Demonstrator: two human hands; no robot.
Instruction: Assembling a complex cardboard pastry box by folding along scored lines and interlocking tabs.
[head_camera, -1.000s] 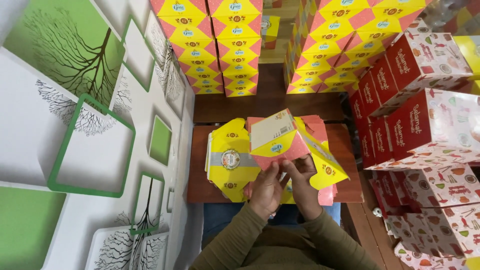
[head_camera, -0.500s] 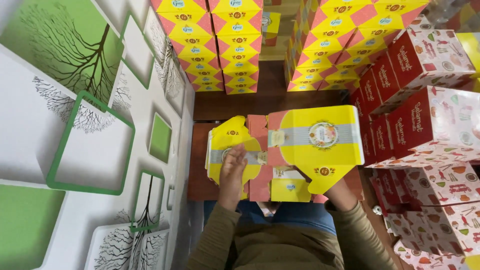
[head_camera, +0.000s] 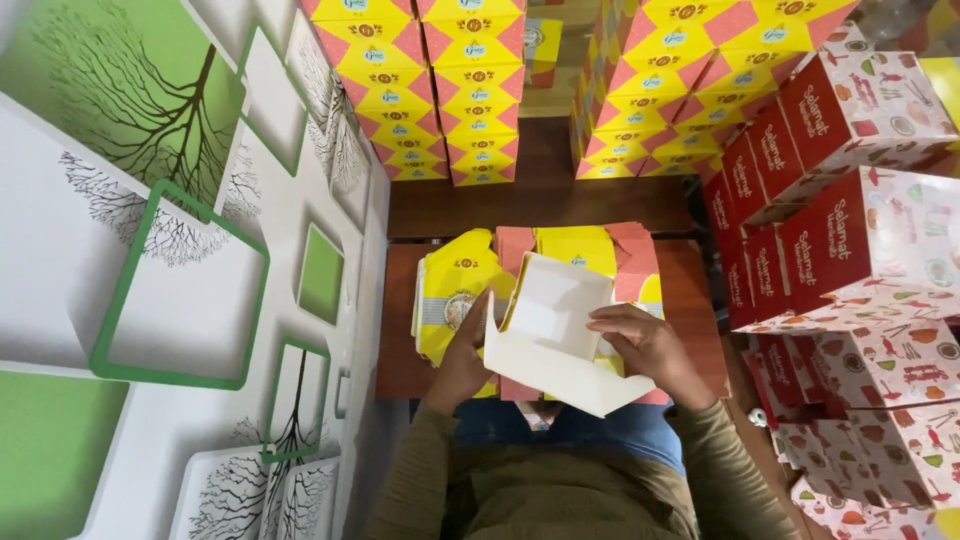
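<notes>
Head view shows you've flipped the carton blank since a moment ago: its white inside now faces you above the flat yellow-pink stack. Your left hand and right hand both clasp its edges, partway through folding.

Half-folded carton, white inside up

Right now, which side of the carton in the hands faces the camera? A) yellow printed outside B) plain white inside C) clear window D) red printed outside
B: the carton held between the left hand and the right hand shows a plain white face, with no print visible.
</notes>
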